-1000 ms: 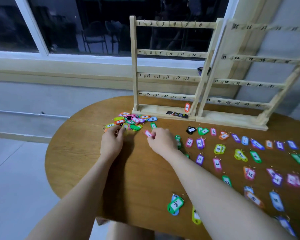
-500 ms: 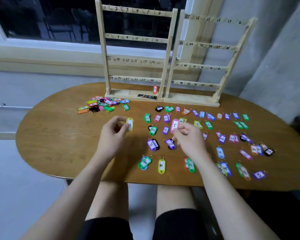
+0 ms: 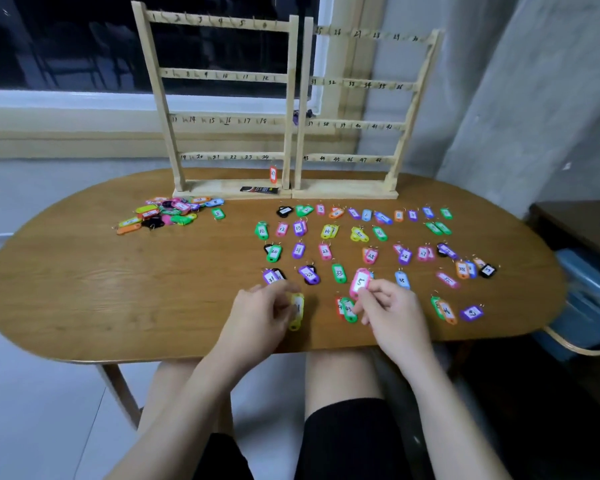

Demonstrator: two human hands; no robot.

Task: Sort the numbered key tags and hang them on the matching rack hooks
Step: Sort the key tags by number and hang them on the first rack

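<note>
The person is still sorting, and almost no tags are hanging yet. The left hand [image 3: 257,315] is pinching a small yellow plastic key tag [image 3: 297,311] with its fingers [image 3: 284,289] curled round the tag's top end. I cannot read its number. The right hand [image 3: 390,311] is holding up a pink plastic key tag marked 5 [image 3: 360,282], pinched near its bottom end.

Both hands are working close to the near edge of the brown oval wooden table [image 3: 101,289]. That edge is right under the wrists, so a dropped tag could be sliding off onto the person's lap.

Between the two hands, a red tag and a green tag [image 3: 347,309] are lying together. Just past the fingers, the sorted rows of coloured key tags [image 3: 326,251] are lying in number order, from low numbers far away to high numbers close by. I think the pink 5 belongs in the far row, so the right hand needs to be reaching over the other rows without knocking them.

To the left of the left hand there is lots of bare wood for moving. Far off to the left, the unsorted heap of coloured key tags [image 3: 170,213] is waiting.

Farthest away, the two pale wooden hook racks with written numbers [image 3: 291,98] are standing at the back edge. Only one red tag [image 3: 273,174] is hanging there.
</note>
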